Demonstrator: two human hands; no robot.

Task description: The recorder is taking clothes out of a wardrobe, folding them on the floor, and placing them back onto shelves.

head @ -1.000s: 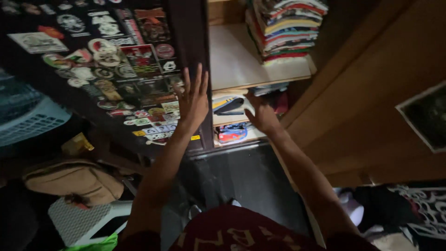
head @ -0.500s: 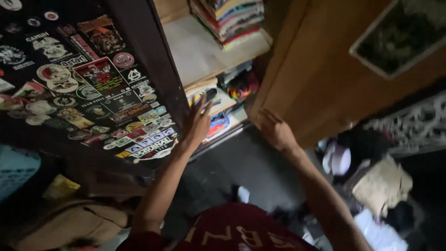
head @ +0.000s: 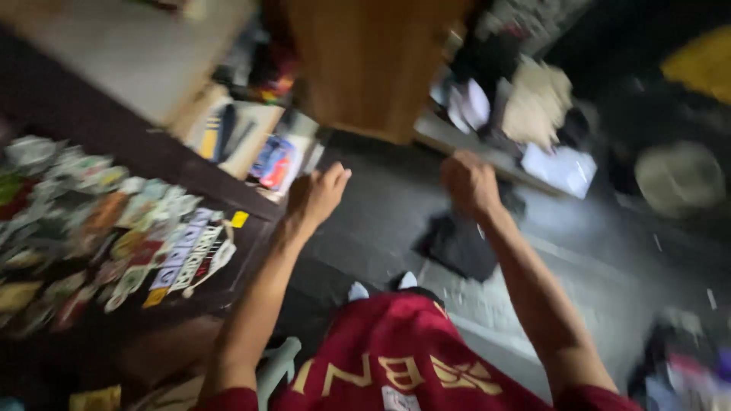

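The picture is blurred by motion. My left hand point(head: 316, 196) hangs in the air with its fingers curled, just off the lower corner of a dark cupboard door covered in stickers point(head: 152, 251). My right hand point(head: 468, 183) is closed in a loose fist below the bottom edge of a plain wooden cupboard door point(head: 373, 68). Neither hand touches a door, and I see nothing in either of them. Between the doors, low shelves point(head: 251, 137) hold flat things and a blue and red packet point(head: 272, 161).
A black cloth point(head: 457, 243) lies on the grey floor under my right hand. Past the wooden door is a pile of clothes point(head: 533, 99), a white sheet point(head: 567, 169) and a pale round thing point(head: 678, 179). My red shirt point(head: 396, 358) fills the bottom.
My view has swung right and down. My left hand came off the sticker door's edge and curled. My right hand left the wooden door and closed into a fist.
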